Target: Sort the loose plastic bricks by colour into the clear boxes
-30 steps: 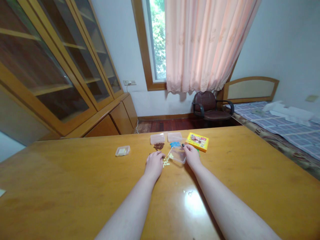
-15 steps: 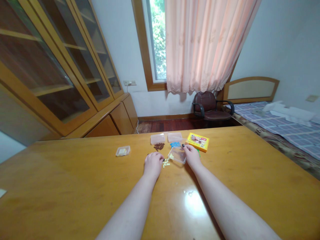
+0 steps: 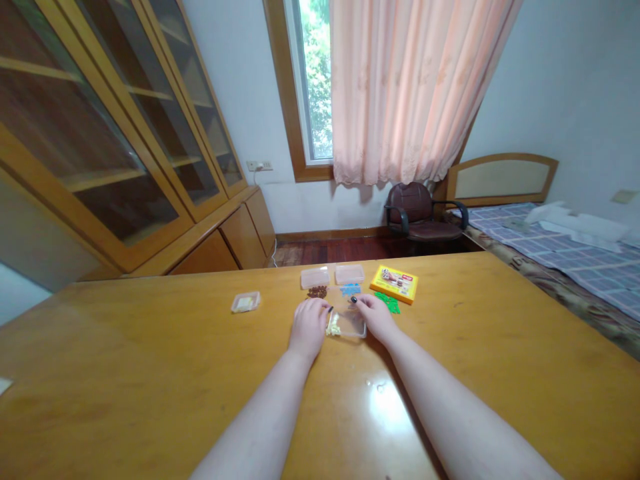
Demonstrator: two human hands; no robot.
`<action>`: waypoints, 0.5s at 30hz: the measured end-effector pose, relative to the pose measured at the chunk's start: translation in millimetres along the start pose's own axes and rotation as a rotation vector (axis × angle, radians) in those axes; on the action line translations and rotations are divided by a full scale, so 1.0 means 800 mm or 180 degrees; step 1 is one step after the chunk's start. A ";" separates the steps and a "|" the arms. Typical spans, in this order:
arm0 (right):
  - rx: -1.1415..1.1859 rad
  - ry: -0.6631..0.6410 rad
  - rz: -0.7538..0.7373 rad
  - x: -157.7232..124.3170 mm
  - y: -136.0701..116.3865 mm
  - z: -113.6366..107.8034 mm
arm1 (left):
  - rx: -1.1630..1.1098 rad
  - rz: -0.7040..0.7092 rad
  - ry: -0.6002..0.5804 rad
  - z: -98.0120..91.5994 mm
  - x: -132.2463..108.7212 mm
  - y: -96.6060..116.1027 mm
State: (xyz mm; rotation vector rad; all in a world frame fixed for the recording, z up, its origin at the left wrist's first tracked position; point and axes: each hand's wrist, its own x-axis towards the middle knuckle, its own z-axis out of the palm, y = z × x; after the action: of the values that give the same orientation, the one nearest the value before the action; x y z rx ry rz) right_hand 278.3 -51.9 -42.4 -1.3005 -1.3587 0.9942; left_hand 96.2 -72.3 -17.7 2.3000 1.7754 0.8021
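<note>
A clear plastic box (image 3: 353,325) is between my two hands, low over the table, with pale yellow pieces (image 3: 333,325) at its left side. My right hand (image 3: 375,317) grips the box's right side, thumb and finger pinched. At the left edge of the box is my left hand (image 3: 309,327), its fingers closed together; whether they hold the rim or a piece cannot be made out. Brown pieces (image 3: 317,292) lie just beyond my left hand. Blue pieces (image 3: 351,289) are behind the box, and green pieces (image 3: 388,303) lie beyond my right hand.
Two clear containers (image 3: 315,278) (image 3: 349,274) stand at the back of the wooden table (image 3: 150,373). A yellow box (image 3: 395,284) lies to their right. Another small clear container (image 3: 246,302) with pale contents sits on the left. Behind the table is a chair (image 3: 424,212).
The clear box has moved left and toward me with my right hand, over where the yellow pieces lay. The green pieces now show more fully. My left hand has shifted slightly.
</note>
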 end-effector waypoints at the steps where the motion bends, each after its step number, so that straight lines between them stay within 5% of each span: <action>1: 0.0006 -0.0080 -0.0013 -0.001 -0.001 0.001 | -0.0090 0.0188 -0.0023 0.000 -0.001 0.002; 4: -0.0014 0.0022 0.0038 0.000 -0.004 0.000 | -0.0165 0.0404 -0.0096 0.003 -0.002 0.003; 9: 0.0207 0.0606 0.0364 0.006 -0.002 -0.010 | 0.0070 -0.0155 -0.0129 0.009 -0.001 -0.008; 15: 0.0314 0.0800 0.0438 0.009 0.000 -0.014 | 0.0591 -0.0378 -0.0696 0.000 -0.002 -0.012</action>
State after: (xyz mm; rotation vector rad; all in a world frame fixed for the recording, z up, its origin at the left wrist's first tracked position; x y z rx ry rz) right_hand 289.6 -45.5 -39.2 -1.4066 -1.0290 0.9421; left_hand 87.5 -70.7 -22.2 2.2608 1.9333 0.3646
